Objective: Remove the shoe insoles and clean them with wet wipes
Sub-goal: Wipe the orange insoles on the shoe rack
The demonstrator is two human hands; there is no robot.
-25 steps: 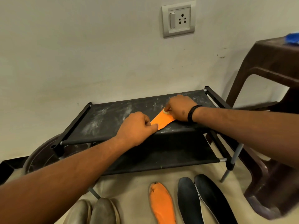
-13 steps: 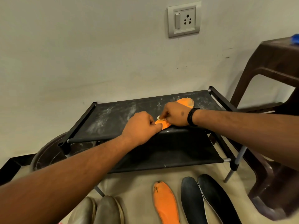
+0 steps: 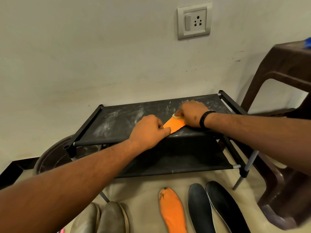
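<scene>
Since half a second ago the right hand [image 3: 193,115] has been drawn back up the orange insole [image 3: 174,124], away from the left hand [image 3: 149,130]. The far end of the insole, exposed then, is now covered by the right hand, and a broader stretch of orange is bared between the two hands. This matches the position seen a second ago, so a back-and-forth wiping stroke is judged to be under way, with cleaning of this insole unfinished.

The insole lies flat on the dusty top shelf of the black shoe rack [image 3: 117,121], near its front edge. Its near end is pinned by the left hand, whose fingers are curled and pinch the edge. A pale wet wipe [image 3: 177,116] is pinched under the curled fingers of the right hand and pressed onto the insole. The visible orange surface looks even in colour, with a rough near edge.

On the floor below, a second orange insole [image 3: 172,211] and two dark insoles [image 3: 210,209] are laid side by side.
</scene>
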